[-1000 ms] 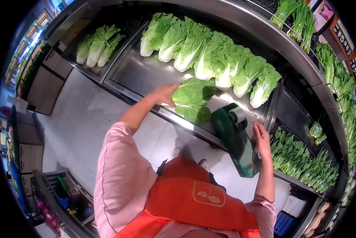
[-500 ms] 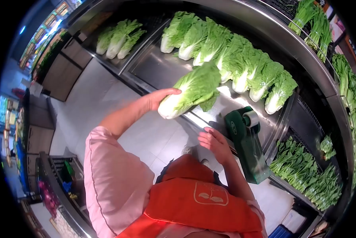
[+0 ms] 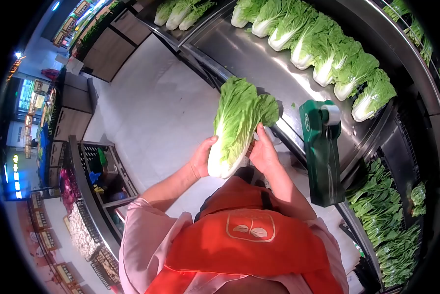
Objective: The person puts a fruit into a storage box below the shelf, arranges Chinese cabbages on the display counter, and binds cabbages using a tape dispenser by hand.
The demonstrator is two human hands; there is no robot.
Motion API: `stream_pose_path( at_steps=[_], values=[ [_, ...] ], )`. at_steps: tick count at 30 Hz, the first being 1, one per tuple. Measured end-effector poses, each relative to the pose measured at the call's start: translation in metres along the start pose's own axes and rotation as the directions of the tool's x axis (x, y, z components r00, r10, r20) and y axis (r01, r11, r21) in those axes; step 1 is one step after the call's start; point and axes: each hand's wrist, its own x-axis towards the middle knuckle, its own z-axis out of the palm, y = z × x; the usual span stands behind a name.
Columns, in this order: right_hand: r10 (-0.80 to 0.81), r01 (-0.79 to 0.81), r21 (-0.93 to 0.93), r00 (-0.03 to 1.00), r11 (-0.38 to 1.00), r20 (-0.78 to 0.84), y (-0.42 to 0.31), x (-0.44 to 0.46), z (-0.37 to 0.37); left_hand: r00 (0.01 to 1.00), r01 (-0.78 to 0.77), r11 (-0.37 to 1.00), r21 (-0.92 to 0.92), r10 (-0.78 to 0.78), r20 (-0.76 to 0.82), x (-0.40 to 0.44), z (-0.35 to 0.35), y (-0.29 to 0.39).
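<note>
A head of napa cabbage point(image 3: 232, 130), white at the base and leafy green above, is held upright in front of my apron. My left hand point(image 3: 202, 157) grips its lower left side, thumb on the front. On its right side my right hand point(image 3: 264, 149) is closed around the edge, thumb against an outer leaf, with the other fingers partly hidden behind. Right of my hands, a green tape dispenser point(image 3: 322, 157) with a roll of clear tape sits at the edge of the metal shelf point(image 3: 239, 54).
A row of several napa cabbages point(image 3: 323, 61) lies along the back of the shelf, with a smaller group point(image 3: 181, 13) at upper left. Bundled leafy greens point(image 3: 384, 220) fill the right side. A crate of white produce point(image 3: 81, 232) stands at lower left.
The cabbage has come off the shelf side toward my body and turned more upright. My right hand, free before, now holds it too. The view has shifted.
</note>
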Motion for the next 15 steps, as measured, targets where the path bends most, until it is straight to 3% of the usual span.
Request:
stream_pose_path(
  at_steps=[2, 4, 8, 10, 13, 14, 15],
  values=[
    [0.071, -0.071, 0.001, 0.997, 0.997, 0.024, 0.006, -0.01, -0.006, 0.996, 0.035, 0.992, -0.124, -0.024, 0.086, -0.008, -0.015, -0.017],
    [-0.004, -0.002, -0.085, 0.998, 0.996, -0.068, 0.016, -0.025, -0.016, 0.984, 0.081, 0.959, -0.27, -0.035, 0.173, -0.018, -0.022, -0.031],
    [-0.095, 0.067, -0.15, 0.978, 0.986, -0.184, 0.038, -0.055, -0.034, 0.956, 0.061, 0.969, -0.239, 0.012, 0.294, -0.034, -0.025, -0.049],
    [-0.102, 0.071, -0.136, 0.967, 0.988, -0.235, 0.05, -0.063, -0.032, 0.911, 0.132, 0.94, -0.315, 0.01, 0.412, -0.037, -0.028, -0.053],
    [-0.065, 0.065, -0.002, 0.991, 0.998, -0.119, 0.07, -0.06, -0.014, 0.868, 0.202, 0.923, -0.327, -0.014, 0.496, -0.045, -0.041, -0.056],
    [-0.089, 0.091, -0.042, 0.996, 0.995, 0.03, 0.074, -0.06, -0.005, 0.855, 0.219, 0.924, -0.313, -0.027, 0.519, -0.05, -0.044, -0.055],
    [-0.105, 0.105, -0.008, 0.992, 0.994, 0.064, 0.08, -0.056, 0.003, 0.84, 0.233, 0.925, -0.301, -0.035, 0.541, -0.054, -0.048, -0.054]
  ],
)
